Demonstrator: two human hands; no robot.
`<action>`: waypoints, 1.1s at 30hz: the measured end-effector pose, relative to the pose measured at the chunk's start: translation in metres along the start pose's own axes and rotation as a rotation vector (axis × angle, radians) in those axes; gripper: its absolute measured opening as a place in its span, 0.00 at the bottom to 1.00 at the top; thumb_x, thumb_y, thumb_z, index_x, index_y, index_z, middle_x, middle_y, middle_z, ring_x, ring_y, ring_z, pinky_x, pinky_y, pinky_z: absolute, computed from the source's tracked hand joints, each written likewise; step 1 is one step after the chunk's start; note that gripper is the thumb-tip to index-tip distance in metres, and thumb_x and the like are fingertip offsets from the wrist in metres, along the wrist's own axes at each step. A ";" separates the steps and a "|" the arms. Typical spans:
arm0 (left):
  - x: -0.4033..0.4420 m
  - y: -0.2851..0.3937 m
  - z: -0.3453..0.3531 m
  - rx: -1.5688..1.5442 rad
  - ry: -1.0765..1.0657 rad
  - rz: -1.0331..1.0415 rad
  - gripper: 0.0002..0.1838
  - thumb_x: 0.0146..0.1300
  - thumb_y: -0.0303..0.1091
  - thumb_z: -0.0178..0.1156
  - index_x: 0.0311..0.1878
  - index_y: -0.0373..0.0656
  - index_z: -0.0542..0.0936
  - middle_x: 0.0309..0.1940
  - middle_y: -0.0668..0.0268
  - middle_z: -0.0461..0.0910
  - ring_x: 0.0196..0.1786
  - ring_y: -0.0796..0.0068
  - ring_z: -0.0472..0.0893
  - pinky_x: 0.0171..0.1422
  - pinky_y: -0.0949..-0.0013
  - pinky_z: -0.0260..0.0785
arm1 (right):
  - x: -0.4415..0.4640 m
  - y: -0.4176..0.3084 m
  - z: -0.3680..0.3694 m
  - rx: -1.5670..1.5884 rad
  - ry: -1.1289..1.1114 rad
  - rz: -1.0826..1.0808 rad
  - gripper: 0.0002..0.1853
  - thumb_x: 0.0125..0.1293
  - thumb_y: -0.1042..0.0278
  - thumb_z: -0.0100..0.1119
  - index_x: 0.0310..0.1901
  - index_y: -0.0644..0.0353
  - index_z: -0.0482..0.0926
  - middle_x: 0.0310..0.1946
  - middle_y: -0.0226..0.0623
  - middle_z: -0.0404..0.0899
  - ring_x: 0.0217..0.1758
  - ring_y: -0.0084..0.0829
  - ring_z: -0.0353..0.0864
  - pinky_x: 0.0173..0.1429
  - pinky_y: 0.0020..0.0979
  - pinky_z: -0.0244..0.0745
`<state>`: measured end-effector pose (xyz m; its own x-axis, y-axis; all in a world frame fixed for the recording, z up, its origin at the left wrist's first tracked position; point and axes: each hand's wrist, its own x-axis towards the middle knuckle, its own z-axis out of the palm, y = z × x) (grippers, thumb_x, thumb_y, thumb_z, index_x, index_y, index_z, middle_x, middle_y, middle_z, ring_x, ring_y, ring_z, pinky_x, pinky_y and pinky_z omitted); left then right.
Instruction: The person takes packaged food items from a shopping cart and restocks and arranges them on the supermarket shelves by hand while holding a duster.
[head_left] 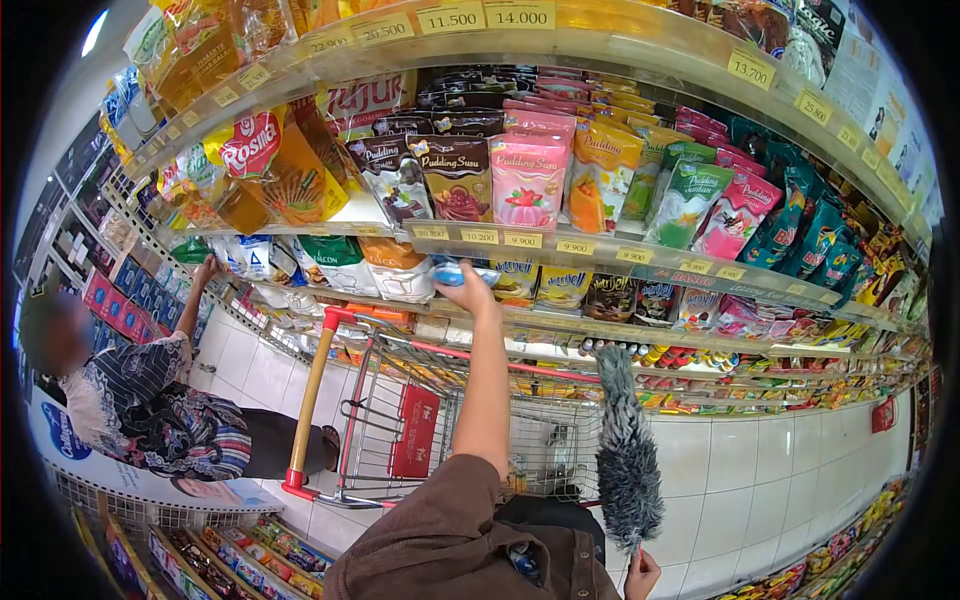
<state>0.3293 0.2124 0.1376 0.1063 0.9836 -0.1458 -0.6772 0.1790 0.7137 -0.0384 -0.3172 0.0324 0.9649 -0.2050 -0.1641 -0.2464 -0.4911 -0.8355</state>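
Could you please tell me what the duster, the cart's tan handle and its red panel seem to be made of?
Duster: probably synthetic fibre, matte and fluffy, given its shaggy grey strands.
Tan handle: perhaps smooth plastic, from its even colour, though wood is possible.
Red panel: likely plastic, flat and smooth-looking, with pale printing.

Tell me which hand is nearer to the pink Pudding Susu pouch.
Left. The left hand is below the pink Pudding Susu pouch and a little to its left; the right hand is much farther away, at the bottom of the view, holding the fluffy grey duster.
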 end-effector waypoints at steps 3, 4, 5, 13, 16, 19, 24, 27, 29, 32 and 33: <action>0.019 -0.017 -0.015 0.046 -0.103 0.081 0.45 0.50 0.32 0.74 0.66 0.33 0.57 0.60 0.57 0.68 0.58 0.66 0.71 0.62 0.63 0.64 | 0.006 -0.017 0.000 0.028 -0.022 0.054 0.16 0.67 0.61 0.60 0.42 0.69 0.83 0.25 0.32 0.78 0.29 0.20 0.67 0.33 0.27 0.66; 0.018 -0.015 -0.016 0.115 -0.144 0.067 0.45 0.49 0.33 0.75 0.65 0.33 0.58 0.59 0.57 0.69 0.56 0.66 0.72 0.61 0.64 0.64 | 0.009 -0.020 0.001 0.041 -0.019 0.053 0.16 0.68 0.61 0.60 0.42 0.69 0.83 0.25 0.31 0.78 0.29 0.20 0.67 0.33 0.27 0.66; 0.018 -0.013 -0.017 0.185 -0.184 0.053 0.45 0.48 0.35 0.76 0.64 0.34 0.59 0.57 0.57 0.70 0.55 0.66 0.72 0.60 0.64 0.65 | 0.010 -0.021 0.000 0.053 -0.017 0.053 0.15 0.68 0.61 0.60 0.42 0.68 0.83 0.25 0.31 0.78 0.29 0.20 0.67 0.33 0.27 0.66; 0.021 0.018 -0.023 1.075 -0.295 0.292 0.52 0.33 0.37 0.80 0.62 0.34 0.61 0.54 0.47 0.74 0.56 0.53 0.75 0.62 0.59 0.65 | 0.018 -0.018 0.009 0.044 -0.034 0.016 0.15 0.68 0.61 0.59 0.40 0.68 0.83 0.23 0.28 0.76 0.28 0.19 0.67 0.32 0.26 0.65; 0.024 0.036 -0.022 1.242 -0.311 0.453 0.50 0.34 0.38 0.78 0.62 0.35 0.62 0.53 0.50 0.76 0.56 0.45 0.75 0.58 0.50 0.67 | 0.015 -0.007 0.011 0.023 -0.045 -0.006 0.15 0.68 0.61 0.58 0.39 0.68 0.83 0.23 0.28 0.76 0.28 0.19 0.67 0.32 0.26 0.65; 0.040 0.032 -0.032 1.354 -0.425 0.419 0.49 0.34 0.37 0.77 0.63 0.37 0.64 0.53 0.49 0.76 0.56 0.45 0.75 0.58 0.50 0.67 | 0.013 0.008 0.013 0.031 -0.050 -0.032 0.15 0.68 0.61 0.59 0.39 0.69 0.83 0.23 0.28 0.76 0.27 0.19 0.67 0.32 0.26 0.65; 0.042 0.041 -0.044 1.091 -0.551 0.420 0.44 0.36 0.37 0.77 0.59 0.37 0.68 0.51 0.50 0.77 0.53 0.52 0.77 0.57 0.54 0.69 | 0.014 -0.004 0.015 0.051 -0.039 -0.023 0.16 0.67 0.61 0.60 0.40 0.70 0.83 0.23 0.29 0.76 0.28 0.19 0.66 0.31 0.26 0.64; 0.034 0.049 -0.074 0.504 -0.590 -0.148 0.28 0.50 0.44 0.69 0.52 0.42 0.73 0.44 0.60 0.79 0.47 0.65 0.78 0.55 0.58 0.70 | 0.019 -0.007 0.017 0.069 -0.066 0.050 0.16 0.68 0.61 0.60 0.43 0.70 0.82 0.28 0.35 0.81 0.31 0.22 0.73 0.36 0.27 0.70; 0.015 0.066 -0.104 0.116 -0.501 -0.623 0.25 0.56 0.52 0.61 0.51 0.47 0.74 0.43 0.64 0.78 0.48 0.66 0.78 0.55 0.56 0.70 | 0.027 0.004 0.021 0.164 -0.059 0.075 0.11 0.66 0.71 0.60 0.41 0.72 0.82 0.20 0.20 0.71 0.22 0.10 0.63 0.25 0.18 0.53; -0.002 0.068 -0.153 -0.033 -0.441 -0.790 0.29 0.58 0.60 0.53 0.54 0.48 0.74 0.46 0.62 0.78 0.49 0.58 0.78 0.54 0.46 0.69 | 0.037 -0.026 0.023 0.146 -0.138 -0.003 0.12 0.67 0.72 0.58 0.44 0.74 0.80 0.22 0.23 0.75 0.23 0.12 0.66 0.26 0.18 0.60; -0.011 0.070 -0.159 -0.071 -0.423 -0.818 0.31 0.58 0.61 0.52 0.55 0.47 0.74 0.48 0.61 0.78 0.50 0.56 0.77 0.54 0.44 0.68 | 0.042 -0.043 0.024 0.135 -0.172 -0.097 0.12 0.67 0.72 0.57 0.44 0.74 0.80 0.23 0.24 0.76 0.24 0.13 0.68 0.27 0.19 0.63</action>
<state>0.1652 0.2102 0.0802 0.8190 0.4806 -0.3136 -0.3157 0.8337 0.4531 0.0145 -0.2844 0.0493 0.9876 -0.0094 -0.1564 -0.1481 -0.3813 -0.9125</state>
